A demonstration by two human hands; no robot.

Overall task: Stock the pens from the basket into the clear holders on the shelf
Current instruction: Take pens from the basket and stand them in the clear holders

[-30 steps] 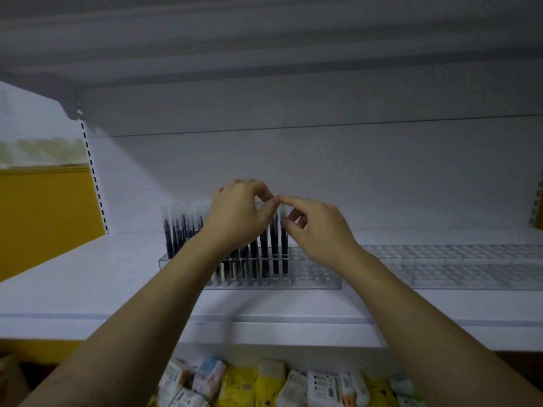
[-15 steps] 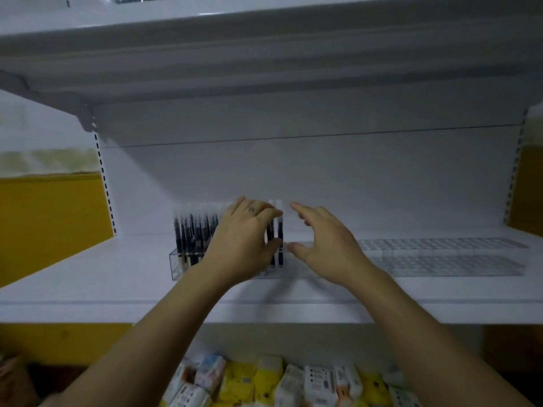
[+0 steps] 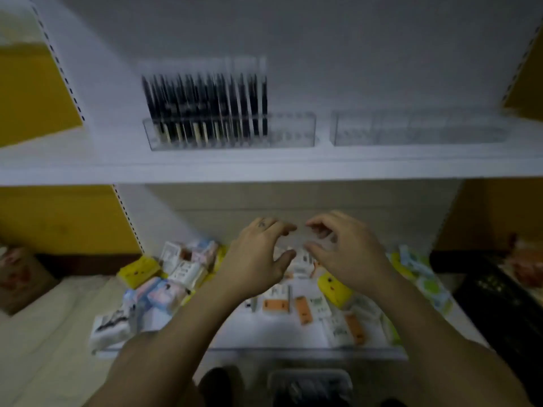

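Up at eleven o'clock on the shelf (image 3: 88,160), the left clear holder (image 3: 293,133) is roughly two-thirds full of pens (image 3: 205,98); the second holder (image 3: 411,130) at one o'clock is empty. Near centre, my left hand (image 3: 255,262) and right hand (image 3: 349,254) hang loosely curled, holding nothing; much remains, I judge.

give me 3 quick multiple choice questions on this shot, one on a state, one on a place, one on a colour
1. The right holder is
A) full
B) empty
C) tipped over

2. The pens stand in
A) the left holder
B) the right holder
C) neither

3. The pens are
A) red
B) green
C) black

Answers:
1 B: nothing shows through its clear walls.
2 A: they fill its left part, and the rest of it is bare.
3 C: the barrels are dark black, though blurred.
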